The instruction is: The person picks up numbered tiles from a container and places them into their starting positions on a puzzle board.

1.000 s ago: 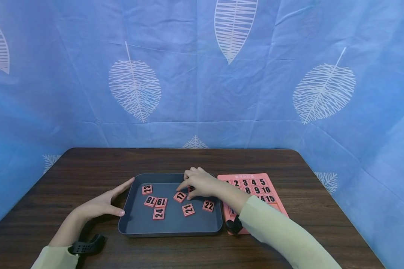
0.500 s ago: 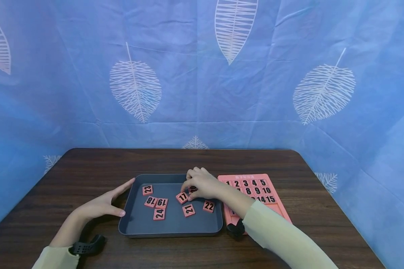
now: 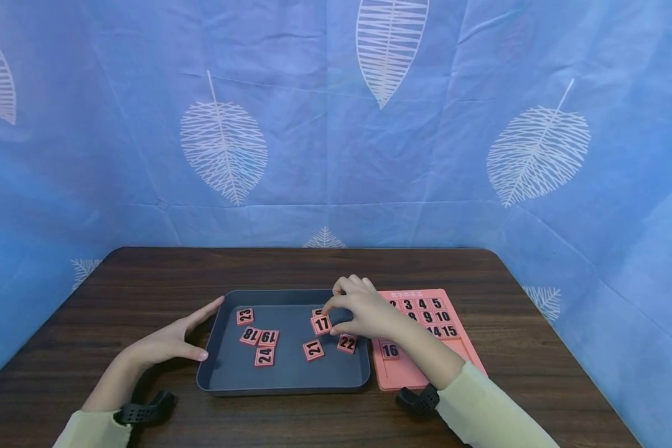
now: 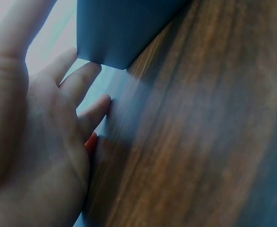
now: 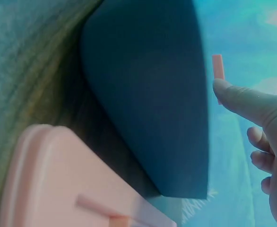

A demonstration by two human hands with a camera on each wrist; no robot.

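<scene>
My right hand [image 3: 366, 311] pinches the pink number tile 17 [image 3: 322, 324] between thumb and finger over the right part of the dark grey tray [image 3: 291, 381]. In the right wrist view the tile [image 5: 218, 66] shows edge-on above the tray wall [image 5: 148, 94]. Below it a tile is partly covered. Tiles 21 [image 3: 313, 350] and 22 [image 3: 346, 343] lie close by. My left hand [image 3: 165, 339] rests at the tray's left side, fingers spread and thumb extended; in the left wrist view fingertips meet the tray's outer wall [image 4: 124, 28].
Several tiles, including 23 [image 3: 245, 316], 18 [image 3: 250, 335], 19 [image 3: 269, 338] and 24 [image 3: 264, 356], lie in the tray's left half. Right of the tray is a pink number board [image 3: 403, 373] with tiles in its upper rows and tile 16 [image 3: 390, 351], partly under my right forearm.
My right hand has lifted tile 17 from the tray floor and moved right with it, uncovering tile 16 on the board. The left hand has stayed in place.
</scene>
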